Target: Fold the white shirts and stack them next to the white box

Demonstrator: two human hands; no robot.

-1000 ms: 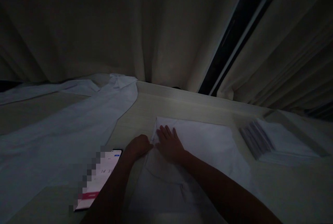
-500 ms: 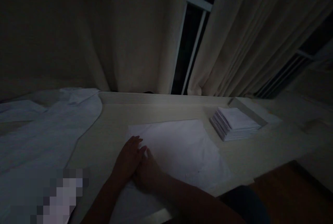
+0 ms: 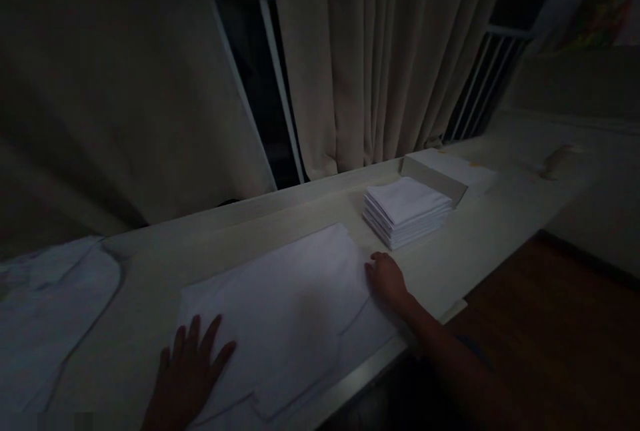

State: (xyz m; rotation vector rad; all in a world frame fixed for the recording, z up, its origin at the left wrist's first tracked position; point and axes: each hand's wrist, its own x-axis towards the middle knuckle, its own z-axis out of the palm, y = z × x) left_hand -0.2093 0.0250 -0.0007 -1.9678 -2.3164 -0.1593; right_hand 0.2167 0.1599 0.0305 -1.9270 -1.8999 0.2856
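**Both hands flat at opposite ends of a white garment on the counter**

Head view: A white garment [image 3: 285, 291] lies spread flat on the pale counter [image 3: 480, 244], its long axis running from near left to far right, roughly along the counter's front edge. The left hand [image 3: 187, 374] rests at the garment's near left end, fingers splayed and palm down, gripping nothing. The right hand [image 3: 386, 279] sits at the garment's far right edge, fingers loosely curled on the cloth; whether it pinches the hem is too dark to tell. Just beyond the garment's right end, nearer the right hand, stands a stack of folded white cloths [image 3: 406, 211], apart from the garment. Behind the stack lies a flat light box [image 3: 440, 167]; its contents cannot be seen. Well left of the garment, another white garment [image 3: 45, 311] lies loose on the counter. Curtains [image 3: 380, 57] hang behind the counter.
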